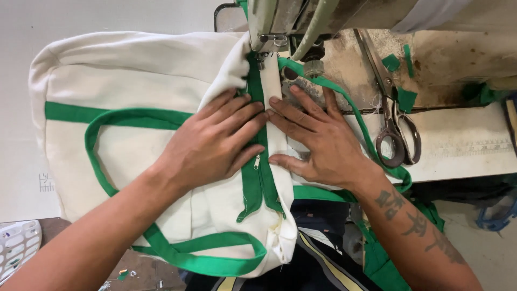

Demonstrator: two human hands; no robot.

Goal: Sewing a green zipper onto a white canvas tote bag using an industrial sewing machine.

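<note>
Pale worktop (463, 145) runs across the right of the frame, stained and worn toward the upper right, with a sewing machine (280, 21) standing at the top centre. Scissors (396, 126) with grey handles lie on the worktop at the right, blades pointing to the top of the frame, and green scraps (401, 81) sit just beside them.

A white canvas bag (134, 86) with green trim fills the left and centre, spread flat and hanging off the lower edge toward the person's lap. A green zipper (257, 178) runs up the middle of the bag to the machine's foot (262, 54) at the top centre; its small metal pull shows near the centre of the frame. A green strap (107, 156) loops across the bag's left side and curls round at the bottom centre. Another length of green strap (355, 116) trails to the right, passing under the right wrist.

The left hand (212, 143) lies flat and open on the bag, fingers spread and pointing to the upper right, fingertips pressing on the cloth just left of the zipper. The right hand (318, 137) lies flat and open too, fingers pointing to the upper left, pressing the white cloth just right of the zipper. The two sets of fingertips nearly meet over the zipper. Neither hand grips anything.

A white basket (16, 245) shows at the lower left corner.
</note>
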